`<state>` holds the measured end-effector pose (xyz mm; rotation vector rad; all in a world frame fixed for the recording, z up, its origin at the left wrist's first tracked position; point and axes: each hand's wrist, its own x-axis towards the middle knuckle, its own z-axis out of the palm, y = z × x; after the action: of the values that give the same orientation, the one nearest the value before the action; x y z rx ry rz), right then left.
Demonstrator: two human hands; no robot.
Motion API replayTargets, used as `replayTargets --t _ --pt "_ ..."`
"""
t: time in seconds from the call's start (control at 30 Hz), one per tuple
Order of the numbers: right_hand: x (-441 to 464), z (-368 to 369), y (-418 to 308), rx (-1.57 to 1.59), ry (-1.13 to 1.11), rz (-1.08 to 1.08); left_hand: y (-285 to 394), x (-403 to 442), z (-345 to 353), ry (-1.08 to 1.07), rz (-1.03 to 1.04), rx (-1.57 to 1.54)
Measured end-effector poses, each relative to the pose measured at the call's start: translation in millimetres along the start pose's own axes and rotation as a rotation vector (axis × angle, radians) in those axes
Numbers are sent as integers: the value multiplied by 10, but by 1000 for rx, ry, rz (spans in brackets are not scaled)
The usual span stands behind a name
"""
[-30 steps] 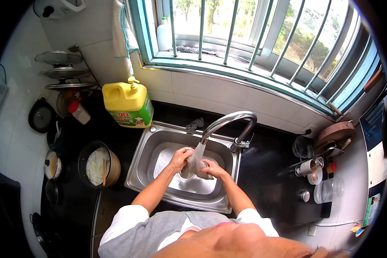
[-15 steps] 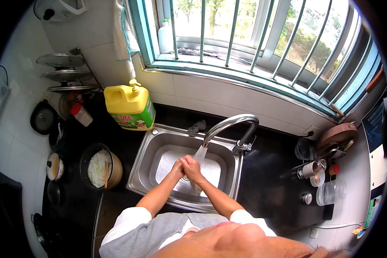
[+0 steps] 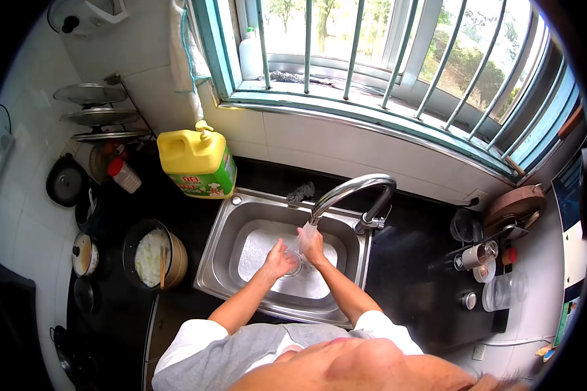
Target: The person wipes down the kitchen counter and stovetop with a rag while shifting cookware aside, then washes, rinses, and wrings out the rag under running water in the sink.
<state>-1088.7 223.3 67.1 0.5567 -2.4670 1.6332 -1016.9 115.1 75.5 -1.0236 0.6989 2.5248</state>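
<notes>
Water runs from the curved chrome faucet (image 3: 355, 186) onto my right hand (image 3: 312, 245), which is raised just under the spout with its fingers stretched out. My left hand (image 3: 280, 259) is apart from it, to the left over the basin, palm turned up and fingers spread. Neither hand holds anything. Both are above the stainless steel sink (image 3: 241, 303), whose bottom is wet around the drain.
Left of the sink stand a yellow-and-green detergent jug (image 3: 197, 161) and a pot (image 3: 178, 260) of pale chopped food with chopsticks (image 3: 163, 266) in it. A dark scouring pad (image 3: 301, 192) lies behind the basin. Clear containers (image 3: 504, 291) stand at the right.
My hands, clasped together under the water before, have come apart. The right one has moved up and right toward the spout; the left has opened and stays at the left.
</notes>
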Motion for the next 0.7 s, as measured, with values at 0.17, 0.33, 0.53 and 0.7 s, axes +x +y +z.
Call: replayTargets --t 0.17,0.33,0.53,0.7 --pt "-282 205 -87 -157 -166 -43 -139 399 -7 -275 -92 -113" --pt "-478 90 -593 40 -329 138 -246 780 -410 -495 -76 -113" --pt "-460 322 -366 17 -127 -23 -339 1057 -725 -711 19 -33" --pt "-37 327 218 118 -86 199 -330 549 -88 85 82 -16"
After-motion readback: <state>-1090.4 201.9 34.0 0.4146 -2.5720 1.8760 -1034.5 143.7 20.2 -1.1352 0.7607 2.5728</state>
